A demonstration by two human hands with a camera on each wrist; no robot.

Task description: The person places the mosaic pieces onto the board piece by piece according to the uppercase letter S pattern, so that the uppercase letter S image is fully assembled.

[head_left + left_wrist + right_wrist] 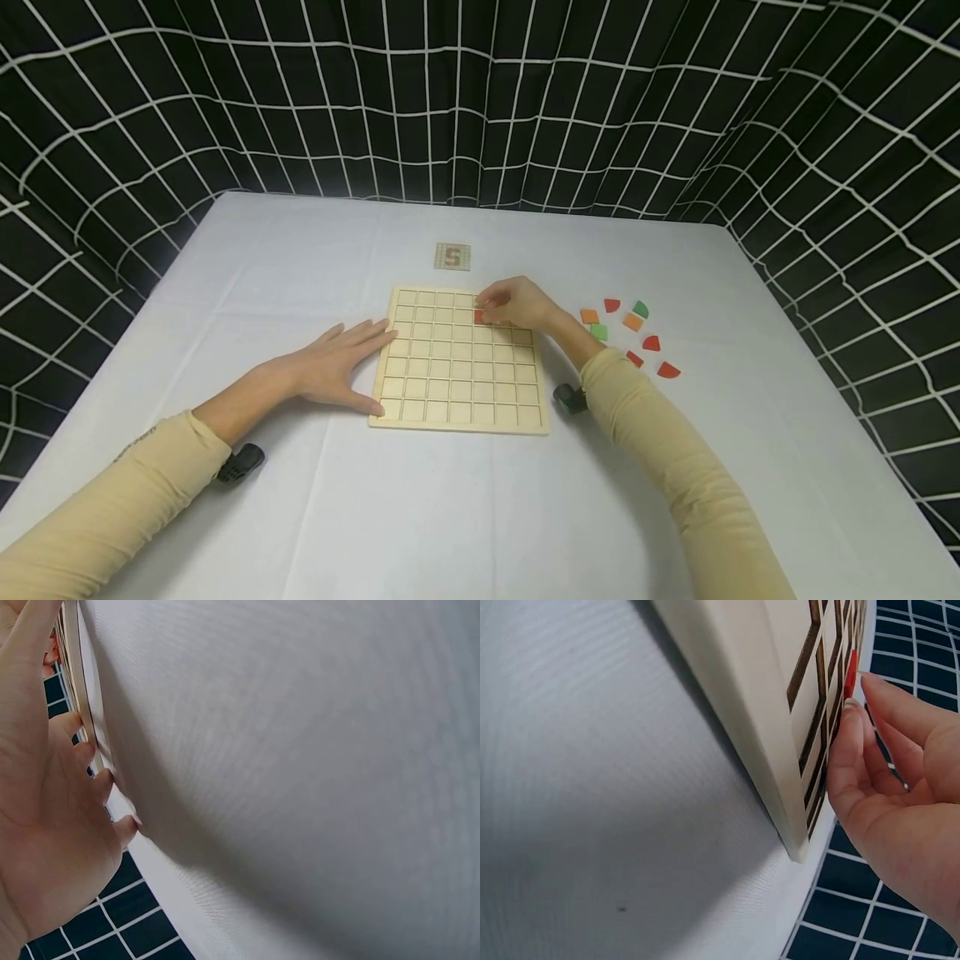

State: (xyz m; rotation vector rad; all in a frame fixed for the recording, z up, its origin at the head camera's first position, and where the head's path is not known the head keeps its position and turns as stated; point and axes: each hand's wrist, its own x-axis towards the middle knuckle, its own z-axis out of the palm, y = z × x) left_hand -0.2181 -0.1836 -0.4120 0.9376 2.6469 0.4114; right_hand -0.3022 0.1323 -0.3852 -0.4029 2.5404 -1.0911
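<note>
A pale wooden board (461,390) with a grid of square cells lies flat on the table. My left hand (332,363) is spread at its left side, fingertips and thumb touching the board's edge. Over the board's upper right part, my right hand (521,303) pinches a small red tile (478,317) between thumb and fingertips. In the right wrist view the red tile (850,673) is at the board's surface, partly hidden by the fingertips. Its full shape cannot be made out.
Right of the board lie several loose pieces: red quarter-rounds (669,370), orange squares (633,322), a light green square (598,332) and a dark green rounded piece (641,309). A small patterned square card (452,257) lies behind the board. Black grid-patterned curtains (450,100) surround the white table (405,517).
</note>
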